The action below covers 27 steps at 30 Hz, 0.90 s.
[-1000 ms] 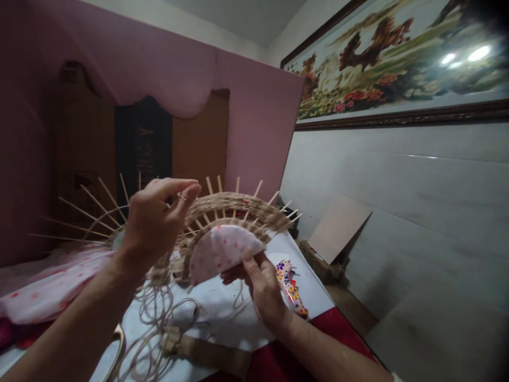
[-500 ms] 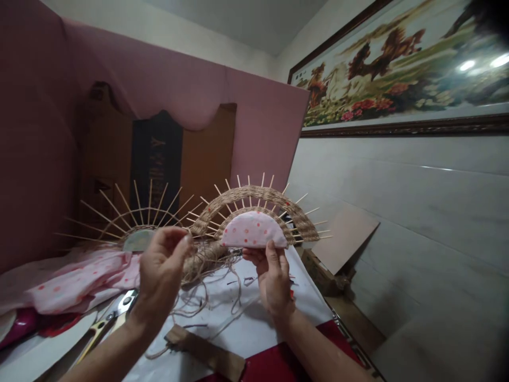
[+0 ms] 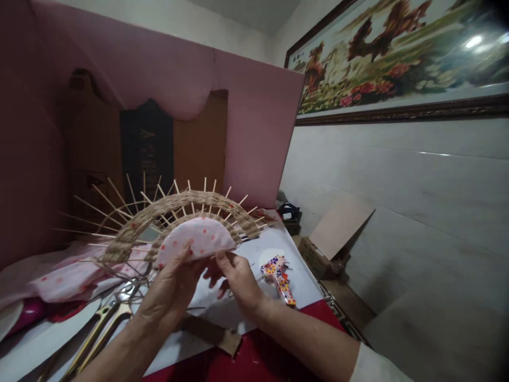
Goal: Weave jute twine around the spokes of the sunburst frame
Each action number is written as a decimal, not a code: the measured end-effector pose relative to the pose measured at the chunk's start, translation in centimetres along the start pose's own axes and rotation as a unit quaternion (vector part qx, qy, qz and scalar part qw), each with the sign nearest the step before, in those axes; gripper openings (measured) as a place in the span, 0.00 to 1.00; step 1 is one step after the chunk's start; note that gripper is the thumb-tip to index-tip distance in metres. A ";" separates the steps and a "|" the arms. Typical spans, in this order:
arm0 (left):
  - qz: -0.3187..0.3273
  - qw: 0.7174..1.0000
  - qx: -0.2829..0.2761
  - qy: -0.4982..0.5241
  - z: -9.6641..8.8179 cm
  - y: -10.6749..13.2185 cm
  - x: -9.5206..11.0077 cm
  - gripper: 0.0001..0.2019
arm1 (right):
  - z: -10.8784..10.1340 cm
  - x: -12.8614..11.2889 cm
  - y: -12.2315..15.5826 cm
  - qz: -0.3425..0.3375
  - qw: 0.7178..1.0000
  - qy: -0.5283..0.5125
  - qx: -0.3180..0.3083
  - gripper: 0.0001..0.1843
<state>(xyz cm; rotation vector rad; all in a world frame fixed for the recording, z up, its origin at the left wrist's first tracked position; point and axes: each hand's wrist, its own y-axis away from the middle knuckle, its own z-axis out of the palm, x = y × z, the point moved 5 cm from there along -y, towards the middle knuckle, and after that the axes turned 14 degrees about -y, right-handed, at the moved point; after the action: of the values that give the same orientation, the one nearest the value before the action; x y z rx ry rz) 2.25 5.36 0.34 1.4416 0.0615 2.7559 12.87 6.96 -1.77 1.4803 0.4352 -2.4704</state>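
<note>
A half-round woven fan (image 3: 194,199) of twisted cord and thin wooden sticks is held up in front of me, tilted down at its left. Pink cloth with red dots (image 3: 202,236) covers its half-disc centre. My left hand (image 3: 175,281) grips the lower left of that centre, thumb on the cloth and fingers behind. At the lower right edge my right hand (image 3: 238,278) pinches the fan's straight rim between thumb and fingers. Behind it stands a second stick frame (image 3: 115,199), partly hidden by the fan.
A flowered glue gun (image 3: 280,278) lies on the white table cover (image 3: 306,281), right of my hands. Pruning shears (image 3: 115,313) rest at the left beside dotted pink fabric (image 3: 67,281). A cardboard strip (image 3: 214,334) lies in front. Cartons (image 3: 318,260) stand beyond the table's right edge.
The fan has moved left and tilted. My left hand, previously raised apart from it, now holds its lower left; my right hand has shifted left. The glue gun has come into view.
</note>
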 end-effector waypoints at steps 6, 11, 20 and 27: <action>0.053 0.994 0.092 0.033 -3.6 0.5 0.8 0.05 | -1.8 -5.8 0.6 -0.212 0.916 0.335 0.064 0.15; 0.056 0.993 0.103 0.024 -3.9 1.3 0.9 0.06 | -2.3 -7.9 -1.5 -0.239 0.886 0.384 0.099 0.09; 0.034 0.995 0.090 0.028 -3.2 1.5 0.7 0.13 | -1.8 -7.3 -2.4 -0.246 0.857 0.436 0.120 0.09; 0.050 0.993 0.105 0.020 -3.5 1.6 0.4 0.10 | -1.7 -7.6 -2.8 -0.244 0.870 0.410 0.121 0.09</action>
<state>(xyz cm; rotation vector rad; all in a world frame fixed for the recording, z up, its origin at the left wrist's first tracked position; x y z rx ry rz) -0.87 3.71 -1.28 1.4713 0.2965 2.9352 16.82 10.54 4.58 2.8211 0.7309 -2.1168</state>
